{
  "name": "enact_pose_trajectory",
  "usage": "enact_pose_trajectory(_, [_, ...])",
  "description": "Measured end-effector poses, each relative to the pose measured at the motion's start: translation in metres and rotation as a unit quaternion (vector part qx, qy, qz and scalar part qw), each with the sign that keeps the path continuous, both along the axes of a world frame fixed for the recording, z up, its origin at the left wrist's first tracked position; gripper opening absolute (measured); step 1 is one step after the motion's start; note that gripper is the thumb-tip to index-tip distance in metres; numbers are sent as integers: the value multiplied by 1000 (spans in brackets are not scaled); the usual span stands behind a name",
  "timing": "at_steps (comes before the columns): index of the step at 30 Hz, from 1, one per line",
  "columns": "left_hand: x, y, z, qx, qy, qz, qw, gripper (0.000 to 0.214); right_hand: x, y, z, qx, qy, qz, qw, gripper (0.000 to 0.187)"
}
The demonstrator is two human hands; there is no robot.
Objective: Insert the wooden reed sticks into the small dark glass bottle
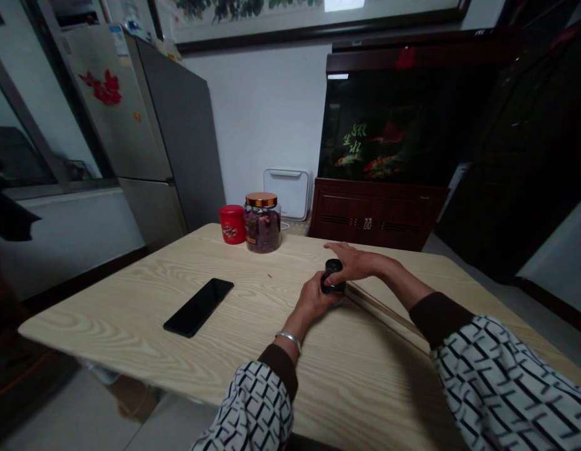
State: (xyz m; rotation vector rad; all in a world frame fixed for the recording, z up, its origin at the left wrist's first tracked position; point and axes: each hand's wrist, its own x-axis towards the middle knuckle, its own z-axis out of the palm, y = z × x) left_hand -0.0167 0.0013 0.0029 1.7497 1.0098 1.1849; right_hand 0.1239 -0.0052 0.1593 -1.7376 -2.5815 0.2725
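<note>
My left hand is wrapped around a small upright container with a black top and a glassy-looking base, standing on the table. My right hand reaches over it from the right, fingers stretched out past the top and thumb against its near side. The fingers partly cover the container, so its exact kind cannot be made out. Two long, thin wooden sticks lie on the table beside the container, running under my right forearm.
On the wood-grain table lies a black phone at left. Toward the back edge stand a red canister and a glass jar with a copper-coloured lid. Beyond are a fridge and a fish tank.
</note>
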Motion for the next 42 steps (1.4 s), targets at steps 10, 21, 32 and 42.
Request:
enact_pose_trajectory(10, [0,-3,4,1,3,4,1000,57,19,-4,-2,101,254,-23,962,54])
enact_pose_trajectory(21, [-1,-6,6,-2,2,4,1000,60,39,-90,-136,43,573,-114,811,49])
enact_pose_trajectory(32, [0,-5,4,-5,-8,-2,1000,63,26,-118,-151,95,378,-118,913,50])
enact_pose_trajectory(42, [-1,-4,3,-12,-28,-6,1000,64,98,-118,-117,118,-44,-165,978,28])
